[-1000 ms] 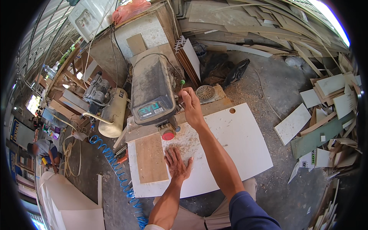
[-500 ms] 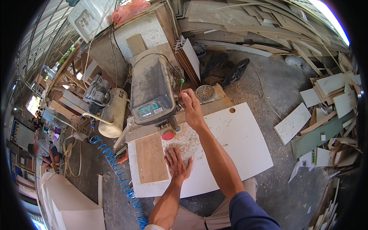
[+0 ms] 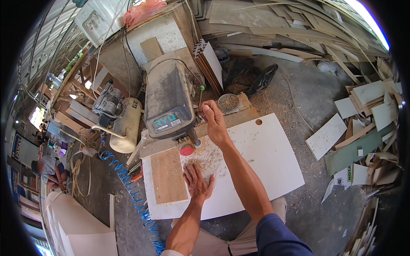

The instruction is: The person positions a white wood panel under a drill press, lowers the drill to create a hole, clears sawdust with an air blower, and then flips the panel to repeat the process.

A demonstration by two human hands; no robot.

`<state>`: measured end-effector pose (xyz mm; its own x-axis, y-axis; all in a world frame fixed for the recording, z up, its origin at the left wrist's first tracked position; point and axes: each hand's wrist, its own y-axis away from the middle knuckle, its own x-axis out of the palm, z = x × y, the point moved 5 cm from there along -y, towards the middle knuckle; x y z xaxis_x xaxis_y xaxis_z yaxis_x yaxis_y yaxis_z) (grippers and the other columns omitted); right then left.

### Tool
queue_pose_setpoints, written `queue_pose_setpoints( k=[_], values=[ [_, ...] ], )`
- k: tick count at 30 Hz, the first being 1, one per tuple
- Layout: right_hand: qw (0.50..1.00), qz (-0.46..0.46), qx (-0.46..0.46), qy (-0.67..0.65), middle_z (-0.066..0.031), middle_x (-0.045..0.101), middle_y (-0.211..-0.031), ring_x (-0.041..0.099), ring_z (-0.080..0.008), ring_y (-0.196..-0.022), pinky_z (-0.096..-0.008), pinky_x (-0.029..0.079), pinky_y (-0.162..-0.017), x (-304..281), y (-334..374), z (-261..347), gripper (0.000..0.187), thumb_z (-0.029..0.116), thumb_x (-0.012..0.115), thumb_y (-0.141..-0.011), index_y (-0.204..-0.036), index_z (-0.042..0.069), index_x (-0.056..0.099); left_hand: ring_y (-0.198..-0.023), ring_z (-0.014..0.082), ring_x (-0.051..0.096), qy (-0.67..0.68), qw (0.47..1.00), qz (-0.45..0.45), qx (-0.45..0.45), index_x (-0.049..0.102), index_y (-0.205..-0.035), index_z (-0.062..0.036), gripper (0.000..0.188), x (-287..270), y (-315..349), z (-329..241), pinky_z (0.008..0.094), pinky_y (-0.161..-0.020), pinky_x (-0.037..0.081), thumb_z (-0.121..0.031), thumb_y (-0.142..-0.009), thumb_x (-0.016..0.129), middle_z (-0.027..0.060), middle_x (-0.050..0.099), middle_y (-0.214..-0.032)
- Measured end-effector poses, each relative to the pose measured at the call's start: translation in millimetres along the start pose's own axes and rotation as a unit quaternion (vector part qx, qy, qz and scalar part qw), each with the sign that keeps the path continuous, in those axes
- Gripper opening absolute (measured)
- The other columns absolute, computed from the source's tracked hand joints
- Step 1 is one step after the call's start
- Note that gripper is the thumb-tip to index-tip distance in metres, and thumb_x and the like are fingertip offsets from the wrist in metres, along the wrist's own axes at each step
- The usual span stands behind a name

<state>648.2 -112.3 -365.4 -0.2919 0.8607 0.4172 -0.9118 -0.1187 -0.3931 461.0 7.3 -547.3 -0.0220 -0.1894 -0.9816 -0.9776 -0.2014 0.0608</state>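
Observation:
A dusty dark drill press (image 3: 168,98) stands in front of me, a red round knob (image 3: 186,150) low on its front. Closed around one of its feed handles is my right hand (image 3: 215,121); another handle with a green ball end (image 3: 201,88) sticks up beside it. Under the drill head lies a white board (image 3: 252,162), strewn with wood shavings and with a round hole (image 3: 259,122) near its far right corner. My left hand (image 3: 199,182) presses flat on this board, fingers spread, next to a bare brown wooden panel (image 3: 168,179). The drill's tip is hidden behind the head.
A cream air compressor (image 3: 126,128) and a coiled blue hose (image 3: 132,192) are on the left. Board offcuts (image 3: 363,115) pile up at the right, with more planks (image 3: 273,21) behind. Another person (image 3: 51,170) crouches at the far left. Black plastic bags (image 3: 260,79) lie beyond the drill press.
My right hand has shifted slightly toward me with the feed handle, and the green-ended handle has turned a little. My left hand and the board stay in place.

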Motion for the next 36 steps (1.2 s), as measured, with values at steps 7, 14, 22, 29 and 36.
queue_pose_setpoints(
  k=[7, 14, 22, 29, 36],
  values=[
    [0.999, -0.009, -0.031, 0.009, 0.0026, 0.054, -0.091, 0.040, -0.0052, -0.078, -0.0226, 0.035, -0.070, 0.6, 2.9, 0.8, 0.027, 0.031, 0.044, -0.112, -0.104, 0.009, 0.058, -0.155, 0.0488, -0.003, 0.004, 1.000, -0.002, -0.002, 0.013, -0.161, 0.0046, 0.101, 0.4, 0.0, 1.1, 0.0600, -0.125, 0.000, -0.067, -0.097, 0.044, 0.0292, 0.003, -0.168],
    [1.000, -0.003, -0.025, -0.004, 0.0026, 0.055, -0.092, 0.040, -0.0053, -0.078, -0.0230, 0.036, -0.071, -1.0, 6.0, -3.5, 0.026, 0.030, 0.044, -0.112, -0.105, 0.008, 0.057, -0.156, 0.0482, -0.003, 0.007, 1.000, 0.001, -0.005, 0.012, -0.161, 0.0042, 0.101, 0.6, 0.2, 0.6, 0.0591, -0.126, -0.001, -0.067, -0.097, 0.045, 0.0287, 0.003, -0.168],
    [0.998, 0.007, -0.041, 0.038, 0.0026, 0.053, -0.091, 0.040, -0.0060, -0.077, -0.0233, 0.037, -0.072, -4.7, 7.7, -4.3, 0.026, 0.028, 0.043, -0.113, -0.104, 0.008, 0.057, -0.156, 0.0469, -0.003, 0.005, 1.000, 0.004, -0.008, 0.011, -0.161, 0.0033, 0.102, 1.4, -1.0, 0.8, 0.0587, -0.126, -0.001, -0.067, -0.096, 0.046, 0.0274, 0.002, -0.169],
    [0.998, 0.011, -0.043, 0.054, 0.0022, 0.051, -0.090, 0.040, -0.0070, -0.079, -0.0241, 0.038, -0.073, -5.7, 9.9, -3.9, 0.027, 0.027, 0.042, -0.112, -0.103, 0.007, 0.057, -0.156, 0.0465, -0.004, 0.006, 1.000, 0.003, -0.007, 0.011, -0.162, 0.0027, 0.102, 0.8, -0.4, 0.9, 0.0587, -0.126, -0.001, -0.067, -0.096, 0.047, 0.0268, 0.001, -0.169],
    [0.998, 0.027, -0.032, 0.047, 0.0011, 0.054, -0.095, 0.042, -0.0083, -0.082, -0.0249, 0.038, -0.077, -8.1, 12.3, -5.3, 0.027, 0.028, 0.042, -0.112, -0.104, 0.007, 0.058, -0.156, 0.0465, -0.005, 0.010, 1.000, -0.004, -0.003, 0.011, -0.162, 0.0027, 0.102, 0.2, 0.3, 1.1, 0.0590, -0.126, 0.000, -0.067, -0.096, 0.047, 0.0269, 0.001, -0.169]
  ],
)
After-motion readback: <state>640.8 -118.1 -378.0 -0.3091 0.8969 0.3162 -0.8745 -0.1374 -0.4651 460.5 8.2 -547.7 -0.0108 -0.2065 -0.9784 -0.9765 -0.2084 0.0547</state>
